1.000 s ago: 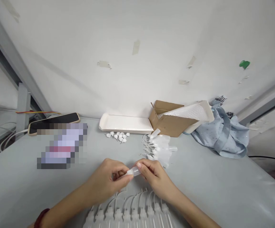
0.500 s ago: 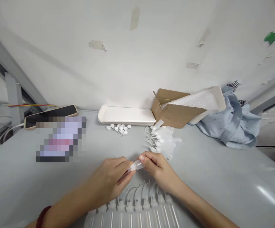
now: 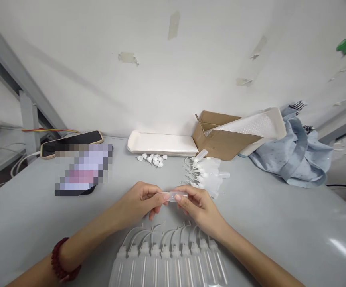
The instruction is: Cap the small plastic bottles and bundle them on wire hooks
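Since the earlier frame the left hand (image 3: 153,200) has rolled over, and the small translucent plastic bottle (image 3: 173,197) has swung nearly level. The left hand pinches its left end, the right hand (image 3: 195,202) its body. Nearer the person than this bottle, a row of long clear plastic bottles (image 3: 166,271) lies on the smooth grey surface (image 3: 268,223); beyond it sit small white plastic caps (image 3: 156,158), then a tape-marked white wall (image 3: 157,95).

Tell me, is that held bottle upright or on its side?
On its side: the bottle runs crosswise between the left hand and right hand. Cannot tell if capped: the left hand hides one end.
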`<state>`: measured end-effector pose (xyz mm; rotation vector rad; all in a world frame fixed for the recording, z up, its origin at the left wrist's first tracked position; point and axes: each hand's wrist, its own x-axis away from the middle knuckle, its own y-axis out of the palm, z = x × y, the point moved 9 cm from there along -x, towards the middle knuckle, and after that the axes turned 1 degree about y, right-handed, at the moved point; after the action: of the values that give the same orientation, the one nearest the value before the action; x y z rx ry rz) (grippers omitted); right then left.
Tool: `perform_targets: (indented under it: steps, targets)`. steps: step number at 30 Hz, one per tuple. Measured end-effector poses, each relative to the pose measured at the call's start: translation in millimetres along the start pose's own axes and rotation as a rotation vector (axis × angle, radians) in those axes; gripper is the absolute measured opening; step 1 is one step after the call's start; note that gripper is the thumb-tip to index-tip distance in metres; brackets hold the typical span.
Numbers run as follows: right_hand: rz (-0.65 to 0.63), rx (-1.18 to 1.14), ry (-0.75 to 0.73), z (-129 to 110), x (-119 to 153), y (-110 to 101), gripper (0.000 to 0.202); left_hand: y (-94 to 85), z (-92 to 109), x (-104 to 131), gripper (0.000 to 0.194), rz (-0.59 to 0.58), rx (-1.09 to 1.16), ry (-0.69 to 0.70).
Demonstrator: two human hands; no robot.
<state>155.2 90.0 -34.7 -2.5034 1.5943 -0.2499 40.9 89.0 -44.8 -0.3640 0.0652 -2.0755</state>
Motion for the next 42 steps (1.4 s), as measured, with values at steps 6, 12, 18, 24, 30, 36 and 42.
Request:
perform_targets:
  steps: [6,12,18,24,30,36,42]
  targets:
    - [-0.043,-0.037,0.014,0,3,4,0.031,-1.1,5,4,0.036,0.015,-0.025,0.049]
    - [-0.048,-0.134,0.058,7,0,2,0.029,0.3,13,5,0.044,0.055,-0.117,0.103]
    - [0.031,-0.059,0.068,7,-1,-3,0.031,-8.9,6,0,0.034,0.096,-0.179,0.049]
    - [0.263,0.149,-0.048,-13,0,-42,0.031,-68.9,22,9,0.027,0.569,-0.691,0.234]
    - [0.56,0.492,-0.26,-34,4,-88,0.032,-89.1,10,1,0.032,0.582,-1.092,0.32]
    - [0.625,0.86,-0.499,-42,0,-102,0.026,-84.6,-3,-10,0.04,0.474,-1.115,0.344]
    - [0.602,0.915,-0.517,-28,-11,-109,0.022,-83.7,-6,-13,0.036,0.434,-1.098,0.326]
